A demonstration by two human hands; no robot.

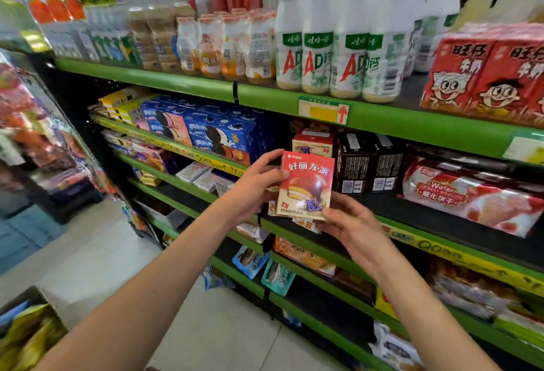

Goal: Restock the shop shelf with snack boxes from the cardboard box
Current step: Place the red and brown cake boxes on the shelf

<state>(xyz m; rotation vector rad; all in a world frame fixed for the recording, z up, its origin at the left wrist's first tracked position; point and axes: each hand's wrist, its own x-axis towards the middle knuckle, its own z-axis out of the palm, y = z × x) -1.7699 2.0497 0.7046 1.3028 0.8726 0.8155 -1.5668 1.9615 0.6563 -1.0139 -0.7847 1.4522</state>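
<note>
Dark boxes (369, 161) behind red snack box (306, 188)

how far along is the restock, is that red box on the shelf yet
Not yet. Done: one matching red box already stands on the shelf, beside the dark boxes. In hand: the left hand and right hand together hold a red snack box upright in front of that shelf's edge. Left: setting it down, and the cardboard box at lower left holds more packages, though what kind is unclear.
</note>
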